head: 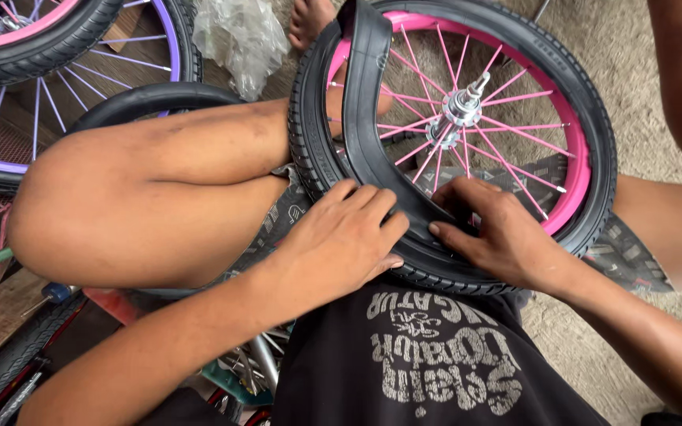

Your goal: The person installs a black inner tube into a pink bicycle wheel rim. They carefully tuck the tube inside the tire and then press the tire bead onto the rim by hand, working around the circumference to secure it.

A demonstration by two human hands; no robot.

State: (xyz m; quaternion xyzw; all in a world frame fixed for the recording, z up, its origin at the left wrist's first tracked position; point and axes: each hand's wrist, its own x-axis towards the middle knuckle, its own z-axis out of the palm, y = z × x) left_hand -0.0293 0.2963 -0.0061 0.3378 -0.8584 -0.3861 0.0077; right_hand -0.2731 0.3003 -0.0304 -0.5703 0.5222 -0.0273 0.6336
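1. the small bicycle wheel (pixel 467 110) with its pink rim (pixel 574 170) lies tilted across the person's lap, its hub (pixel 461 106) and axle pointing up and away toward the top of the view.
2. the black tyre (pixel 593 102) runs round the rim; its near edge sits against the belly of the dark shirt (pixel 404 371), right under both hands.
3. the flat black inner tube (pixel 365 95) rises from the hands up the left side of the wheel. its long axis runs from the near edge toward the top of the view, and it bends over the tyre at the far end.
4. the left hand (pixel 341 237) lies palm down on the tyre's near-left part, fingers curled and half closed, pressing on tyre and tube; whether it pinches the tube underneath i cannot tell.
5. the right hand (pixel 495 229) sits just beside it, fingers bent, tips tucked in at the tube's edge where it meets the tyre.
6. the two hands nearly touch at the fingertips. the tube's lower end lies between them, about equally near to both.
7. a bare knee (pixel 96 205) is raised to the left. a second wheel with purple spokes (pixel 57 71) and a crumpled clear plastic bag (pixel 238 35) lie beyond it.
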